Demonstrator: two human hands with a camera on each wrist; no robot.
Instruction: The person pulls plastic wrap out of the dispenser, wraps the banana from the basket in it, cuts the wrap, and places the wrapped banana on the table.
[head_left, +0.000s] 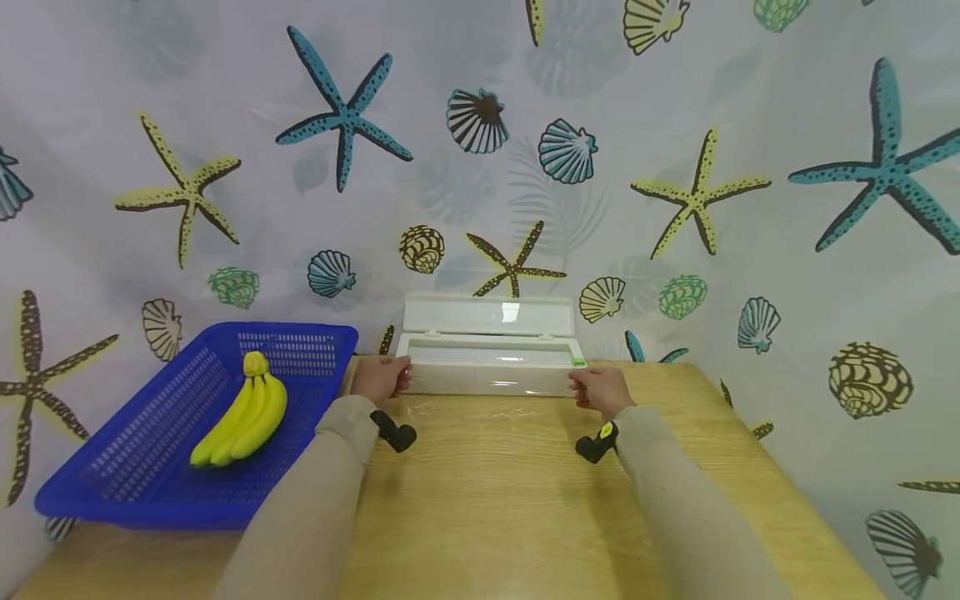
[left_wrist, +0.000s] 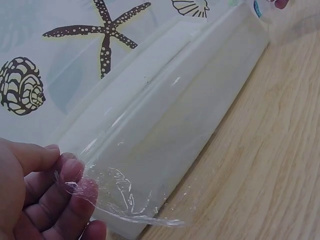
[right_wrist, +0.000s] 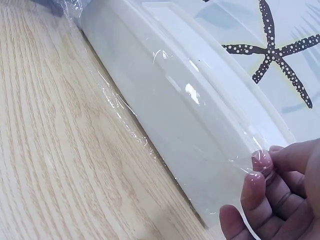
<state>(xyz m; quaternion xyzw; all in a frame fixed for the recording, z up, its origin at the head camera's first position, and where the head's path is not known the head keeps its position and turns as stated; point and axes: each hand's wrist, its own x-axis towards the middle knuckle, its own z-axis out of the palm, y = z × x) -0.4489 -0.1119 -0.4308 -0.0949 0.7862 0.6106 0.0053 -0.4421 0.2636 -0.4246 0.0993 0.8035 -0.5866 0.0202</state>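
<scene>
A long white cling film dispenser stands against the back of the table, its lid tipped up and back. Clear cling film hangs from it over its front face, and its loose edge reaches the tabletop. At the left end my left hand pinches one corner of the film between thumb and fingers. My right hand pinches the film at the other end, beside a small green piece on the dispenser. In the right wrist view the film stretches wrinkled along the dispenser's lower edge.
To the left, a blue plastic basket holds a bunch of yellow bananas. The wooden table lies in front of the dispenser. A curtain printed with starfish and shells hangs behind and at the sides.
</scene>
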